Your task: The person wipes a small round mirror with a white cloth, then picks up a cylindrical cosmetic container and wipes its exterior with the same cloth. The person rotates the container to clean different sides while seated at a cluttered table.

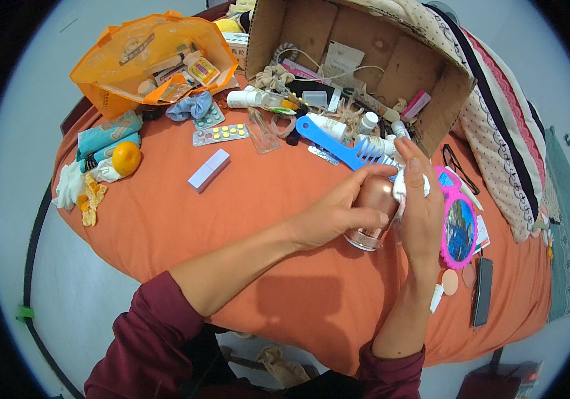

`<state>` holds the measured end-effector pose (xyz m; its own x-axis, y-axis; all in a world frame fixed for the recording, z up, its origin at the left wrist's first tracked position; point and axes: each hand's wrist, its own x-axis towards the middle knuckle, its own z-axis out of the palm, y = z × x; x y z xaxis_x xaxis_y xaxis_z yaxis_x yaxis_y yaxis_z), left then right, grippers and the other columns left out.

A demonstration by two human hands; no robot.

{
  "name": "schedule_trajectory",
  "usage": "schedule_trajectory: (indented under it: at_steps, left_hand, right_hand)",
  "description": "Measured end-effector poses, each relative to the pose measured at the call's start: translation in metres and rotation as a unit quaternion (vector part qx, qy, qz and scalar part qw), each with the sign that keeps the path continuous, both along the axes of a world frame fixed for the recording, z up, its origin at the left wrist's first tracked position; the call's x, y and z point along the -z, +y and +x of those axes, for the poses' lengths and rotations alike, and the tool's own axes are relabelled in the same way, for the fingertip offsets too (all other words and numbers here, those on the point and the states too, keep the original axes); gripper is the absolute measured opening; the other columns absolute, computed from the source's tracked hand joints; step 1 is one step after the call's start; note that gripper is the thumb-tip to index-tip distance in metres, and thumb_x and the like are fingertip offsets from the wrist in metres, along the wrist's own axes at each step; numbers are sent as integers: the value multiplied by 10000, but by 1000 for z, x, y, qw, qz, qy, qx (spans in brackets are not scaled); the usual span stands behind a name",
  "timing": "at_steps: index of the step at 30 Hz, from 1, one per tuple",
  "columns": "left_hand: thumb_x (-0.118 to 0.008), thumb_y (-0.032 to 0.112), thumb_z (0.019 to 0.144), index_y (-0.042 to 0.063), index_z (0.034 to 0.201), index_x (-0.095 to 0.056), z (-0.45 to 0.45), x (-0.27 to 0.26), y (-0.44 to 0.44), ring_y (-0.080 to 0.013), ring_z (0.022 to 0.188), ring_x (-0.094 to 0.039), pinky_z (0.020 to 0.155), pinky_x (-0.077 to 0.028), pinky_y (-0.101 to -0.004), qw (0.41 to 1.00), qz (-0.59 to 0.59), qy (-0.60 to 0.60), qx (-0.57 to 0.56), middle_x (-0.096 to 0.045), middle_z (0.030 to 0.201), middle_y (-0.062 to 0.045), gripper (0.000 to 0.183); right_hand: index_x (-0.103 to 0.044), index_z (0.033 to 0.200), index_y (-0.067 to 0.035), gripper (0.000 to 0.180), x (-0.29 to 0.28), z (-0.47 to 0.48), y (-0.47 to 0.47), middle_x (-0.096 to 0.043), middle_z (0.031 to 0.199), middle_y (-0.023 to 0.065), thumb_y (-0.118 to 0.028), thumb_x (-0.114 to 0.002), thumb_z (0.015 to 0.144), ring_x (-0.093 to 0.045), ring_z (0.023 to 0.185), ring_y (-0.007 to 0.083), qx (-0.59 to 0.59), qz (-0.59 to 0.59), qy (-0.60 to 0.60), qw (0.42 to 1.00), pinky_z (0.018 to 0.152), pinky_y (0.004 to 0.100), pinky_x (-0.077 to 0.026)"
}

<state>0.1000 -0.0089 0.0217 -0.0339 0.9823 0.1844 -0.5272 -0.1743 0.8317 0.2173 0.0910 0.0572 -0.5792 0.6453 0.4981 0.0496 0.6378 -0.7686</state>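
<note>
My left hand (327,217) grips a shiny rose-gold cylindrical container (375,199), fingers over its far end and thumb along its side. A glittery band circles the end nearer me. At its right side my right hand (425,212) holds a crumpled white cloth or tissue (400,189), partly hidden by the fingers. Just beyond both hands lies a blue wide-toothed comb (332,144). A pink-framed hand mirror (459,232) rests to the right of my right hand.
A cardboard box (444,109) lies tipped, bottles and hair ties spilling out. Left of it sits an orange bag (105,75) of medicine packages. A lilac block (209,170), blister pack (221,134), orange fruit (126,158), phone (483,292) and eyeglasses (459,169) lie on the orange bedsheet (165,219).
</note>
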Motion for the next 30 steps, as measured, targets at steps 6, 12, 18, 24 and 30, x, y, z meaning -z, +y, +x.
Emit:
schedule_trajectory:
  at_steps: [6, 12, 18, 24, 30]
  left_hand:
    - [-681, 2, 767, 32, 1461, -263, 8, 6, 4, -235, 1128, -501, 959, -428, -341, 946, 124, 239, -179, -495, 1226, -130, 811]
    - [-742, 44, 725, 25, 1426, -332, 11, 9, 9, -328, 1174, -486, 991, -405, -395, 900, 188, 309, -243, -509, 1233, -164, 812]
    - [-739, 44, 728, 7, 1281, -438, 12, 12, 10, -341, 1167, -504, 975, -426, -399, 914, 154, 282, -249, -494, 1264, -171, 631]
    - [-759, 79, 704, 80, 1207, -510, 10, 11, 8, -331, 1156, -481, 996, -342, -430, 833, 203, 412, -307, -538, 1208, -120, 561]
    - [-723, 45, 662, 74, 1222, -511, 8, 20, 9, -338, 1157, -458, 1017, -305, -437, 819, 163, 415, -361, -549, 1215, -111, 599]
  right_hand:
    - [-606, 1259, -17, 441, -5, 0, -6, -541, 1344, 163, -347, -441, 1017, -466, 1270, 287, -52, 97, -8, 994, 1085, 385, -312]
    - [-612, 1254, -20, 426, -8, 3, -3, -523, 1373, 156, -322, -441, 1008, -443, 1289, 304, -31, 12, 7, 999, 1098, 401, -291]
    - [-606, 1270, -34, 424, -5, -2, -11, -516, 1381, 146, -322, -446, 1003, -426, 1299, 335, -51, 125, -46, 990, 1109, 416, -274]
    - [-598, 1272, -18, 431, -6, 6, 4, -516, 1376, 155, -324, -445, 1010, -424, 1305, 323, -2, -33, 29, 999, 1101, 401, -286]
    - [-605, 1274, -52, 430, -6, -5, -16, -498, 1398, 154, -346, -462, 995, -415, 1308, 329, -58, 196, -35, 978, 1107, 429, -268]
